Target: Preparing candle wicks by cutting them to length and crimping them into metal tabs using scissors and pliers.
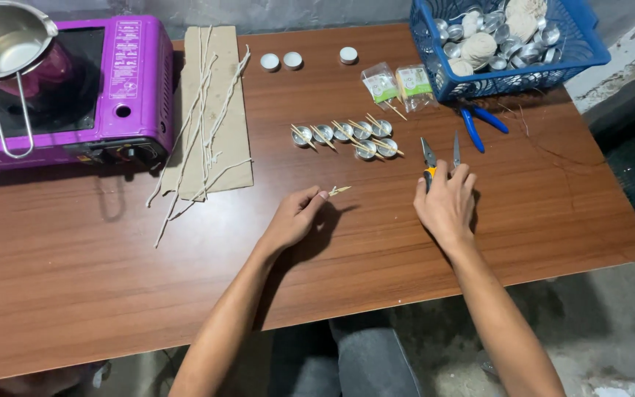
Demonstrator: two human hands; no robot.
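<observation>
Mid-frame, our left hand [293, 219] pinches a short wooden stick [339, 190] at its fingertips, our right hand [446, 202] is wrapped around open pliers [430, 158], seven metal tealight cups [347, 136] above already carry sticks, and many cups wait in the blue basket [505, 81] upper right.

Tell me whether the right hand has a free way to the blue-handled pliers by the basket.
Probably yes. The right hand rests on scissors, and the blue-handled pliers lie just beyond it on bare table, with nothing between them. The hand would first have to let go of the scissors.
</observation>
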